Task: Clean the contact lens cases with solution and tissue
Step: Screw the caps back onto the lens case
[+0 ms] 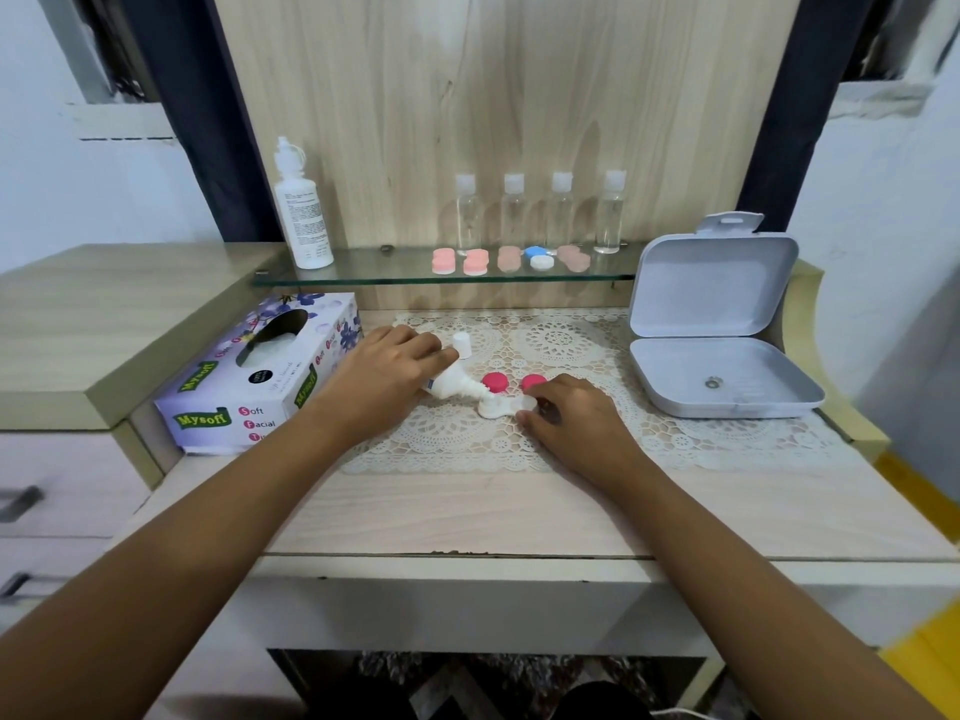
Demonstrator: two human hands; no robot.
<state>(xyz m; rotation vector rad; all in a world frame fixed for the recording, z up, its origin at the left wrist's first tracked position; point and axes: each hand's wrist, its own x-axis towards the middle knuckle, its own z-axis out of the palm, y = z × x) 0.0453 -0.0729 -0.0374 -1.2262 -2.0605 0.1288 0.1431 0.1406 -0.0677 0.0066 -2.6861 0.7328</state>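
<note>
Rinsing: the left hand (384,366) grips the tipped solution bottle (457,381) over the lens case (498,406), which the right hand (571,413) pinches; tissue (270,350) probably comes next.

One wide-angle view, worn on the person's head, faces forward and tilts down onto the surface (493,511). The lace mat (561,340) lies just above the middle of the frame, near enough for its pattern to read clearly. Both forearms enter from the lower corners and converge on the mat, where the left hand (387,374) and right hand (576,418) lie. Beyond the mat the view takes in the glass shelf (374,270) and the wooden back panel (467,96).
</note>
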